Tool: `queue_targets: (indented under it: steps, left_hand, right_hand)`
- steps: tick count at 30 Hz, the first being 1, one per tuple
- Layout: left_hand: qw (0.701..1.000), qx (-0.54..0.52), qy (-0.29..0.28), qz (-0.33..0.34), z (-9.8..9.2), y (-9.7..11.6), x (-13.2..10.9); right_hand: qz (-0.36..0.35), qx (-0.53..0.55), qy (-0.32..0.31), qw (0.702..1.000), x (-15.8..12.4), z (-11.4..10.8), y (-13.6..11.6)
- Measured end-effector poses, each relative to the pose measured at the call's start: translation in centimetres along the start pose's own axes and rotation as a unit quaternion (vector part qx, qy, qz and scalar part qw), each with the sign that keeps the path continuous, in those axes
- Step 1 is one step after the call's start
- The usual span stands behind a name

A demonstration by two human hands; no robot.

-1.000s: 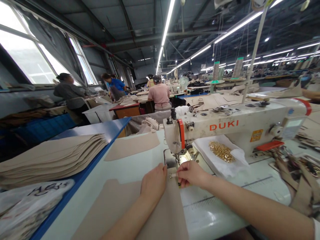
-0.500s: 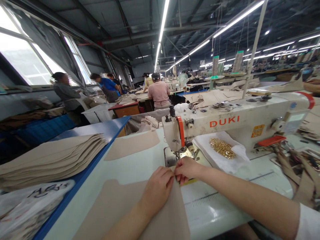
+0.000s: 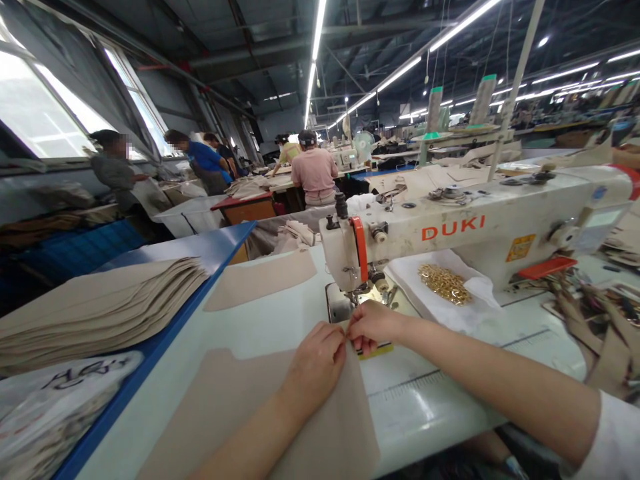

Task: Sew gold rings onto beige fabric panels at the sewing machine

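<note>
A large beige fabric panel (image 3: 240, 400) lies on the pale sewing table, its upper right edge close to the needle area of the white sewing machine (image 3: 400, 230). My left hand (image 3: 320, 353) is closed on that edge, thumb and fingers pinching the cloth. Right beside it, my right hand (image 3: 373, 327) pinches the same edge just in front of the presser foot, fingertips nearly touching those of my left hand. Whether a small piece sits between the fingertips is hidden. Under the machine arm, gold-coloured metal rings (image 3: 444, 283) fill a white cloth-lined tray (image 3: 480, 297).
Another beige piece (image 3: 263, 280) lies behind the panel. Stacked beige panels (image 3: 100, 307) and a marked plastic bag (image 3: 75, 400) rest on the blue-edged surface at left. Straps (image 3: 585, 333) hang at right. Several people work farther back, one in a pink shirt (image 3: 315, 175).
My view has shifted slightly, so the scene sits a little higher in the frame. Both hands stay pinched at the panel's edge with almost no movement.
</note>
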State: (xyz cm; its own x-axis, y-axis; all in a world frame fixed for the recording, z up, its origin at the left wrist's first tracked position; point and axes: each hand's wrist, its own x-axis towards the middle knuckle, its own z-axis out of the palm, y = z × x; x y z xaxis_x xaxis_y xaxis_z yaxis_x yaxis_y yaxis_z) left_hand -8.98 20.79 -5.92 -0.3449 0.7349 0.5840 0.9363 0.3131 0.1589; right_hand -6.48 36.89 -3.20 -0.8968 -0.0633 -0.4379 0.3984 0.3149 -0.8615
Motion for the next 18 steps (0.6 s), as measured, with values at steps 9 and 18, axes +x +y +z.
queue_targets:
  steps: [9,18]
  left_hand:
    - [0.998,-0.012,-0.041,-0.047,-0.4,0.0,0.5]
    - [0.996,-0.049,-0.042,-0.061,-0.2,-0.5,0.3]
  right_hand:
    - [-0.103,-0.188,0.097,0.972,-1.2,-0.1,1.3]
    - [-0.459,-0.525,0.049,0.715,-8.1,0.0,5.7]
